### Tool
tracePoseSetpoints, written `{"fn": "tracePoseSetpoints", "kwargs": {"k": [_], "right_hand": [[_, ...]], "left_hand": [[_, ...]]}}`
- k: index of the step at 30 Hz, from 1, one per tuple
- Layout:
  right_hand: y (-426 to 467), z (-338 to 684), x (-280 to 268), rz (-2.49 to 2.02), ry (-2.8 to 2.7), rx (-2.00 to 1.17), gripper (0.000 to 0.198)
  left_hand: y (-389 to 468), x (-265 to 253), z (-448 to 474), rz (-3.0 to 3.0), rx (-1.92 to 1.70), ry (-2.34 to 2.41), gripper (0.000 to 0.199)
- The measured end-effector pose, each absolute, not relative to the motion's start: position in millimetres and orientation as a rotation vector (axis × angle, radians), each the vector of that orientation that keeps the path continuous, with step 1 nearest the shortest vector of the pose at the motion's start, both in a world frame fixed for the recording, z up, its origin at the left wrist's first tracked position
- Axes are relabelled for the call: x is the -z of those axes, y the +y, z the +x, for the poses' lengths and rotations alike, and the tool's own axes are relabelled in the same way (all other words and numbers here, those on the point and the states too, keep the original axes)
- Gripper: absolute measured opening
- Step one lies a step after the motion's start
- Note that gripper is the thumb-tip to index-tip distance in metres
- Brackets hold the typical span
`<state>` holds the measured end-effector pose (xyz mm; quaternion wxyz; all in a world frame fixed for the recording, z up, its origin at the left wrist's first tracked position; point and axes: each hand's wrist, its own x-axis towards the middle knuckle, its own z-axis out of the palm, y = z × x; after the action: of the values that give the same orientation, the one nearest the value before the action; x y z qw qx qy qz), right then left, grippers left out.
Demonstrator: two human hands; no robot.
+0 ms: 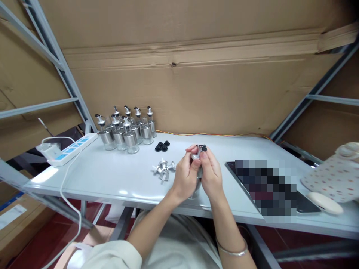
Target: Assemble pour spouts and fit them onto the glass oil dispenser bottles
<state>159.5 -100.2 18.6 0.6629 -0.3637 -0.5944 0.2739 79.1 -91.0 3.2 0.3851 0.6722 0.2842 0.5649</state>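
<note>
Close to the table's front edge, both my hands are wrapped around the upper part of a glass oil bottle. Its metal pour spout with a black flap pokes out above my fingers. My left hand closes around the neck from the left. On the other side, my right hand grips the spout, its thumb pressed against it. My fingers hide most of the bottle. Left of my hands lie several silver spout pieces, and behind them a cluster of black stoppers.
Several steel-banded oil bottles with spouts stand at the back left. A white power strip lies at the left edge. To the right are a tablet with a blurred screen, a white mouse and a spotted white container.
</note>
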Motion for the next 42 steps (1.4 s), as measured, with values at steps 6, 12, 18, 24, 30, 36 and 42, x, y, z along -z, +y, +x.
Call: {"fn": "tracePoseSetpoints", "kwargs": {"k": [6, 12, 18, 24, 30, 36, 42], "right_hand": [[-102, 157, -16, -0.807, -1.328, -0.578, 0.03], [-106, 160, -18, -0.794, -1.383, -0.475, 0.025], [-104, 167, -28, -0.836, -1.517, -0.418, 0.026], [-101, 169, -37, -0.875, -1.457, -0.545, 0.028], [-100, 161, -41, -0.819, -1.019, -0.994, 0.032], [-99, 164, -63, -0.662, -0.79, -1.033, 0.029], [-106, 166, -58, -0.658, -0.692, -1.03, 0.033]], "left_hand": [[-91, 1, 81, 1.681, -1.501, 0.698, 0.048], [-92, -3, 82, 1.68, -1.534, 0.627, 0.048], [-92, -2, 83, 1.622, -1.536, 0.663, 0.047], [-91, -3, 87, 1.554, -1.523, 0.699, 0.049], [-93, -5, 86, 1.61, -1.531, 0.715, 0.047], [-94, -3, 85, 1.674, -1.496, 0.747, 0.041], [-95, 5, 87, 1.862, -1.633, 0.783, 0.022]]}}
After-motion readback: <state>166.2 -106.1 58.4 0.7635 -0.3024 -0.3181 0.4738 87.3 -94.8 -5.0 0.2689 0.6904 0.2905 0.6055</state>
